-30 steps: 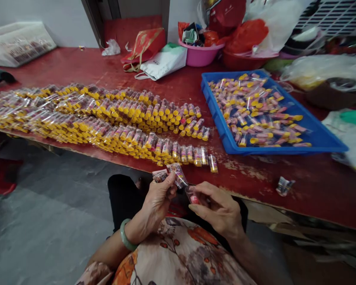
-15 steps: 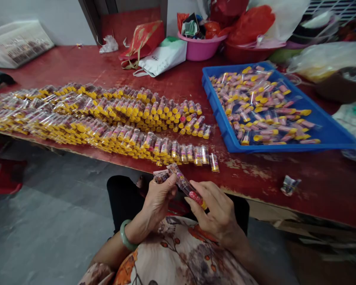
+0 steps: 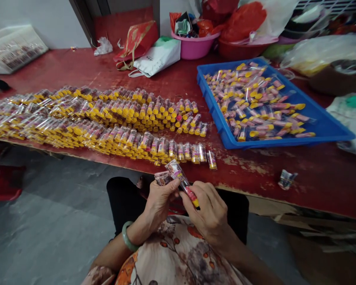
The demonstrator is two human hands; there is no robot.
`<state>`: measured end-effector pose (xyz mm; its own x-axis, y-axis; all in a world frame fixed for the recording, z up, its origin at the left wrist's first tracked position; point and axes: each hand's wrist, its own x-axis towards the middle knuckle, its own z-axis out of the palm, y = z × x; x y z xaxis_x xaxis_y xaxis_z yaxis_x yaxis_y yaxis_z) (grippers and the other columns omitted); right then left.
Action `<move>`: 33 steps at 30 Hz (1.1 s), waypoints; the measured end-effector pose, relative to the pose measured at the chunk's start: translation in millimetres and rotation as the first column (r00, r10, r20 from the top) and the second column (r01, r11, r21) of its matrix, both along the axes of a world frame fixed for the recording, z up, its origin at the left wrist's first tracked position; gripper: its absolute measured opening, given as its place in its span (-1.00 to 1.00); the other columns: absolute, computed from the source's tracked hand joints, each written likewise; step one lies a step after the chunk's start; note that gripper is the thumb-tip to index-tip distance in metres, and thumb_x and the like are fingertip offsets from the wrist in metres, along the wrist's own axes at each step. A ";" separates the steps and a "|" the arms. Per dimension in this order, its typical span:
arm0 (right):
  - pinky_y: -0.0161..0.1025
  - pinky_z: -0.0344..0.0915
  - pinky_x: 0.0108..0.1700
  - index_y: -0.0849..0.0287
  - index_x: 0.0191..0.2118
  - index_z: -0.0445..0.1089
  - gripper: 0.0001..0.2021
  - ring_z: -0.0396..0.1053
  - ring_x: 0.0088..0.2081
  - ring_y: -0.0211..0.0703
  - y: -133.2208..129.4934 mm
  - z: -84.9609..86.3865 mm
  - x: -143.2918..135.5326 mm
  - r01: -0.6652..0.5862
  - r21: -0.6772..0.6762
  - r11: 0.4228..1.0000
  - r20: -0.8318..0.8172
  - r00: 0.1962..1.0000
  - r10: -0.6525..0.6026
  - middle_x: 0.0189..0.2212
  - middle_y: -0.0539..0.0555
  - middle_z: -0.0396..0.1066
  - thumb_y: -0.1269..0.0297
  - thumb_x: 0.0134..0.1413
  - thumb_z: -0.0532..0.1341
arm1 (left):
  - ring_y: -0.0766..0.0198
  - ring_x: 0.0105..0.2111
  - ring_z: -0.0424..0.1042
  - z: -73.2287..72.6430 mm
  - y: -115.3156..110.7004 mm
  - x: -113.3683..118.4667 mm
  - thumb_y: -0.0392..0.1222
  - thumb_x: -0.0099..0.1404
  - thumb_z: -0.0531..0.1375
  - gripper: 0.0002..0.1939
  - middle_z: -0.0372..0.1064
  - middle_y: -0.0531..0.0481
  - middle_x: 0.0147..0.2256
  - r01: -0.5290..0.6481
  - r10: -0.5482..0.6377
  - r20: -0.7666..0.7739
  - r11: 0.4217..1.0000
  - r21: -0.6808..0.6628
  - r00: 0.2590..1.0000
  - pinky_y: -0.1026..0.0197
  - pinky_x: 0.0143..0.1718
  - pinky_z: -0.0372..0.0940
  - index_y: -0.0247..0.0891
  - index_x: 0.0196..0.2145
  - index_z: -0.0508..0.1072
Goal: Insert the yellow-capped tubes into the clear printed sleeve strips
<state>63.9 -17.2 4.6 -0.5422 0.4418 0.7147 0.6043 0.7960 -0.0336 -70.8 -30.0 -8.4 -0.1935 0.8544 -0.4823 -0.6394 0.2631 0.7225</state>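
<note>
Near the table's front edge, my left hand (image 3: pixel 163 198) pinches small printed wrappers (image 3: pixel 162 178) and the upper end of a clear printed sleeve (image 3: pixel 174 169). My right hand (image 3: pixel 206 204) is closed round the lower part of a tube with a yellow cap (image 3: pixel 195 202) and a red section, which sits at the lower end of the sleeve. Just beyond my hands, many wrapped tubes with yellow ends (image 3: pixel 130 138) lie stacked in long rows. One wrapped tube (image 3: pixel 211 160) lies at the right end of the front row.
A blue tray (image 3: pixel 222 126) with loose pink and yellow tubes stands on the red table (image 3: pixel 246 170). A crumpled wrapper (image 3: pixel 286 179) lies at the right. Behind are a pink basin (image 3: pixel 195 46), a white bag (image 3: pixel 158 57) and a red bag (image 3: pixel 141 39).
My right hand has shifted slightly left and its fingers have closed further round the tube. The whole view has shifted a little.
</note>
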 end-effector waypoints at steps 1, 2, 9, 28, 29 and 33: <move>-0.05 0.39 -0.12 0.20 -0.20 0.37 -0.83 0.39 -0.13 -0.01 -0.2 -0.3 0.1 -0.011 0.008 1.000 0.009 1.000 0.011 -0.31 0.16 0.41 0.52 0.06 0.23 | 0.48 -0.67 0.10 0.6 -0.2 -0.4 -0.01 -0.06 0.42 -0.60 0.19 0.13 -0.69 -0.002 0.002 0.006 1.000 -0.004 1.000 0.35 -0.61 0.01 -0.32 -0.60 0.32; -0.05 0.39 -0.12 0.20 -0.20 0.38 -0.82 0.39 -0.13 -0.01 -0.2 -0.6 0.5 -0.030 0.014 0.999 0.010 1.000 0.029 -0.31 0.16 0.41 0.53 0.06 0.24 | 0.48 -0.68 0.10 0.9 -0.3 -1.0 0.02 -0.02 0.39 -0.60 0.19 0.13 -0.69 -0.006 0.006 0.007 1.000 0.000 1.000 0.35 -0.62 0.01 -0.31 -0.60 0.31; -0.07 0.41 -0.13 0.22 -0.24 0.40 -0.85 0.38 -0.14 -0.04 1.1 -4.5 0.9 -0.053 -0.012 0.999 -0.005 0.999 0.053 -0.31 0.16 0.41 0.51 0.03 0.27 | 0.50 -0.66 0.09 -5.8 -3.1 -1.0 -0.06 -0.05 0.42 -0.65 0.21 0.14 -0.65 -0.012 0.014 -0.028 0.999 0.041 1.000 0.36 -0.61 0.02 -0.32 -0.55 0.35; -0.23 0.43 -0.18 0.14 -0.13 0.40 -0.72 0.45 -0.24 -0.19 4.5 -12.1 15.1 -0.217 -0.377 0.900 -0.458 0.889 0.022 -0.26 0.10 0.47 0.56 0.04 0.21 | 0.52 -0.70 0.04 -0.2 -2.3 1.1 0.01 0.00 0.39 -0.61 0.15 0.15 -0.68 0.162 -0.167 0.055 0.983 0.089 0.984 0.36 -0.66 -0.09 -0.31 -0.57 0.32; -0.23 0.43 -0.20 0.14 -0.15 0.41 -0.73 0.46 -0.26 -0.19 3.6 -12.1 13.6 -0.209 -0.363 0.908 -0.477 0.879 0.012 -0.28 0.09 0.47 0.57 0.02 0.21 | 0.52 -0.70 0.05 0.3 -3.1 1.8 0.01 0.00 0.39 -0.61 0.15 0.15 -0.68 0.169 -0.174 0.053 0.981 0.093 0.983 0.35 -0.65 -0.09 -0.31 -0.57 0.32; -0.27 0.44 -0.30 0.14 -0.22 0.43 -0.74 0.47 -0.34 -0.19 1.0 -9.0 8.3 -0.222 -0.338 0.914 -0.565 0.825 -0.008 -0.35 0.08 0.48 0.60 -0.03 0.23 | 0.49 -0.71 0.07 1.1 -6.7 3.6 0.03 -0.01 0.39 -0.60 0.16 0.13 -0.70 0.201 -0.207 0.042 0.973 0.112 0.977 0.35 -0.65 -0.05 -0.31 -0.59 0.34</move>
